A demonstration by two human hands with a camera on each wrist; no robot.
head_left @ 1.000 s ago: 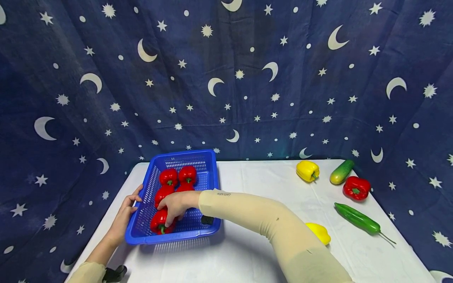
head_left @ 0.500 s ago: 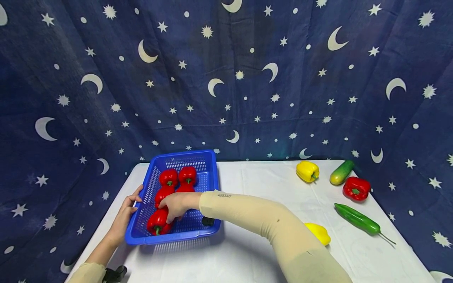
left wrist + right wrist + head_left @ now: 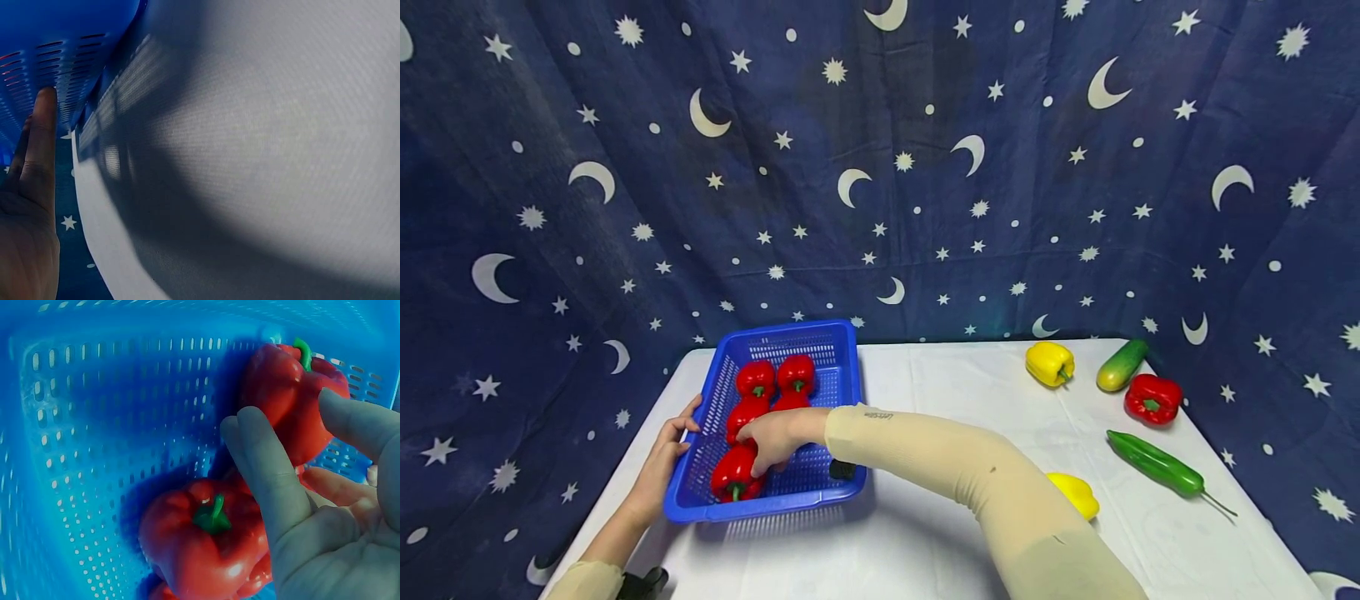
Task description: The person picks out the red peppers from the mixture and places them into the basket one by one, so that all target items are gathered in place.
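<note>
My right hand [image 3: 777,435] reaches into the blue plastic basket [image 3: 775,502], over the red bell pepper [image 3: 730,472] nearest its front left corner. In the right wrist view the fingers are extended and spread from the thumb, whose tip lies right at this pepper's side, and the green stem points up. Another red bell pepper [image 3: 200,540] sits below the fingers. Farther back in the basket are several more red bell peppers [image 3: 756,379], one partly hidden by my hand. Outside the basket, my left hand [image 3: 658,467] rests against the left wall with straight fingers.
On the right of the white table [image 3: 955,433] lie a yellow bell pepper [image 3: 1049,363], a cucumber [image 3: 1122,367], a red bell pepper [image 3: 1153,400] and a long green chili [image 3: 1157,463]. My right sleeve partly covers another yellow pepper [image 3: 1075,493]. A starry blue cloth [image 3: 925,192] hangs behind.
The front red pepper shifted slightly left and turned in the basket during the first half second, then stayed put. My right hand barely moved; my left hand kept its place.
</note>
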